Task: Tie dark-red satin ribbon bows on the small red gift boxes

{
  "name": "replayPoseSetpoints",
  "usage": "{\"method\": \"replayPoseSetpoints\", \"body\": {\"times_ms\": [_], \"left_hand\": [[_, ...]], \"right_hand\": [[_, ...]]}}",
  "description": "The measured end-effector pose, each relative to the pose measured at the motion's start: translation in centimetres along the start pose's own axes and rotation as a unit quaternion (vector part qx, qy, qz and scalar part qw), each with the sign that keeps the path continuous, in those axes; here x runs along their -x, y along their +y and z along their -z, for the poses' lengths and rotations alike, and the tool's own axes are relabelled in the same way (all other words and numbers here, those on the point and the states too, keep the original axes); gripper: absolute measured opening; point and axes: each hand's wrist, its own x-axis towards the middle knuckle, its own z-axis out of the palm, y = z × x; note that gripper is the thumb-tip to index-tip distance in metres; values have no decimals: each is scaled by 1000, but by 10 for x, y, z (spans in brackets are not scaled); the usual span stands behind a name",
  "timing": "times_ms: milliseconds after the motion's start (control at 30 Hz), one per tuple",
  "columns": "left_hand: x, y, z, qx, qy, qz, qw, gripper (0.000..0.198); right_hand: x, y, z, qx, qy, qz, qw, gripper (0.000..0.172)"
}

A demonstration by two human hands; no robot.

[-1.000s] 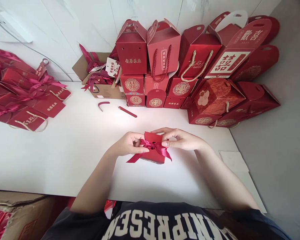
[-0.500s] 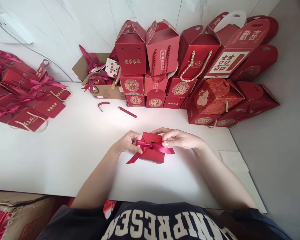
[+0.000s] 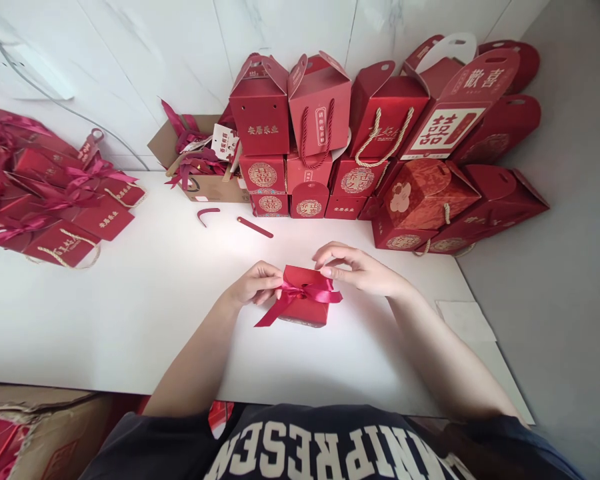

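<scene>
A small red gift box (image 3: 307, 310) stands on the white table (image 3: 130, 313) in front of me. A dark pink satin ribbon (image 3: 305, 295) is tied across its top, with one tail hanging down to the left. My left hand (image 3: 253, 283) pinches the ribbon at the box's left side. My right hand (image 3: 355, 267) hovers at the box's upper right edge, fingers curled and pinched close to the bow.
Stacked red gift boxes (image 3: 360, 140) line the back wall. A cardboard box of ribbons and tags (image 3: 200, 160) sits beside them. Flat red boxes with ribbons (image 3: 50, 193) pile at the left. Two red strips (image 3: 255, 227) lie on the table. A carton (image 3: 35, 433) stands below the table's front edge.
The ribbon's right tail has been drawn in and the bow is tighter. My right hand has lifted slightly above the box. The view has tilted a little.
</scene>
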Motion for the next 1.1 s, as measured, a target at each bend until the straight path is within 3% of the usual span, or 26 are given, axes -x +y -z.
{"method": "replayPoseSetpoints", "body": {"times_ms": [100,267,533,700,867,967,1100], "left_hand": [[4,7,-6,-8,10,0,1000,42],[6,16,-16,-66,83,-22,994,48],[6,18,-26,-123,183,-36,975,53],[6,18,-27,-125,173,-38,976,52],[4,15,-21,-111,129,-49,984,53],[1,10,-20,-73,126,-44,988,54],[-3,5,-27,-9,192,-32,981,52]], "right_hand": [[7,-17,-6,122,48,17,991,26],[10,-27,-22,224,18,35,974,21],[10,-25,-21,234,13,10,972,23],[9,-27,-25,239,11,18,971,24],[8,-23,-22,243,-10,29,969,27],[9,-23,-19,245,11,4,969,27],[13,-25,-17,177,4,-98,979,42]]}}
